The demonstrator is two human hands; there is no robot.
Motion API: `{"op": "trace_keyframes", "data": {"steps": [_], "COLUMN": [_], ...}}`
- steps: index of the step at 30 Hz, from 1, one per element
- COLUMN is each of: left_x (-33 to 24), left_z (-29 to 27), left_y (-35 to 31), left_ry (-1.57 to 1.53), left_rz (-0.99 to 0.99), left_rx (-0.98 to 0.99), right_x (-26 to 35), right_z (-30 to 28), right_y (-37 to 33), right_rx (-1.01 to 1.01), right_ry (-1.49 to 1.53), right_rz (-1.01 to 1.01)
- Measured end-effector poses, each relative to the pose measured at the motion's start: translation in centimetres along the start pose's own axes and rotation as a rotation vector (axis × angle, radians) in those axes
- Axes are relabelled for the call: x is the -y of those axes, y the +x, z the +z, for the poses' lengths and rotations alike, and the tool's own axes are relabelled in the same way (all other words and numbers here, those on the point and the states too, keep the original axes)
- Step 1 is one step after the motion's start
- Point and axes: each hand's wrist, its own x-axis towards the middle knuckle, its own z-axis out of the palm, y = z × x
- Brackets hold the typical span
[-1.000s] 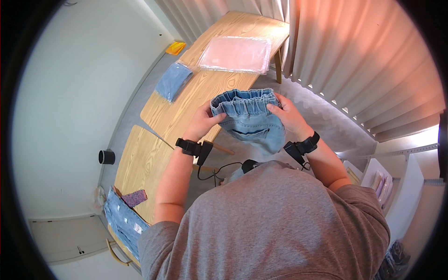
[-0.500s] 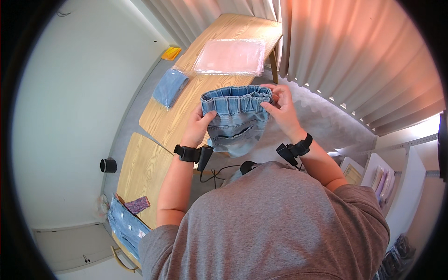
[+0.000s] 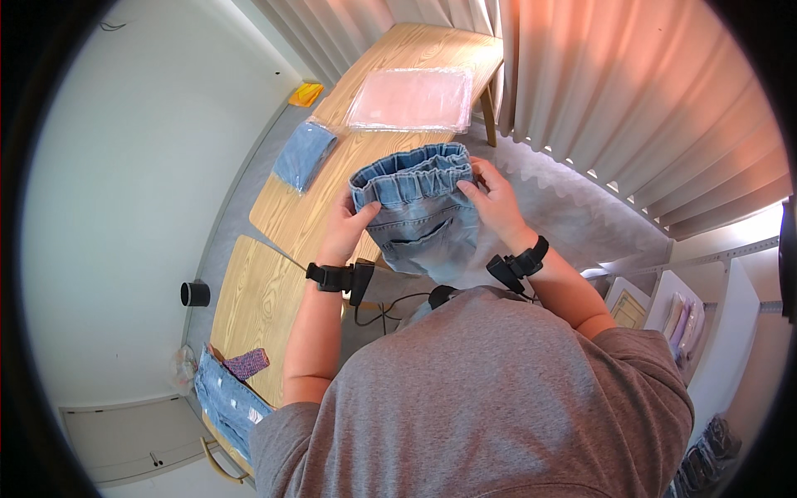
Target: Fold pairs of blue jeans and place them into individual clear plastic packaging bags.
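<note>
Since a moment ago, both of my hands have kept their grip on the denim shorts (image 3: 419, 212) and carried them a little higher, with the gathered elastic waistband uppermost and the legs hanging down toward my chest. My left hand (image 3: 347, 222) is closed on the waistband's left end, thumb in front; my right hand (image 3: 496, 199) pinches the right end, fingers curled over the cloth. Beyond my knuckles lies a flat clear plastic bag (image 3: 413, 100) on the wooden table (image 3: 286, 224), and out past my left hand sits a folded denim piece in a bag (image 3: 304, 154). Near my left elbow, more denim (image 3: 226, 402) hangs off the table edge.
</note>
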Motion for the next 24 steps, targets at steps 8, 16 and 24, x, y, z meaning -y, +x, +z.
{"op": "trace_keyframes", "data": {"steps": [8, 16, 24], "left_x": [-1.3, -1.2, -0.5], "left_z": [-0.8, -1.0, -1.7], "left_y": [-0.6, -1.6, -1.3], "left_ry": [0.182, 0.134, 0.338], "left_rz": [-0.037, -0.064, -0.099], "left_rx": [0.124, 0.231, 0.138], "right_x": [1.3, 0.5, 0.4], "right_z": [1.0, 1.0, 1.0], "right_y": [0.1, 0.0, 0.3], "right_rx": [-0.026, -0.056, -0.107], "right_ry": [-0.265, -0.337, -0.383], "right_rz": [-0.307, -0.436, -0.581]}}
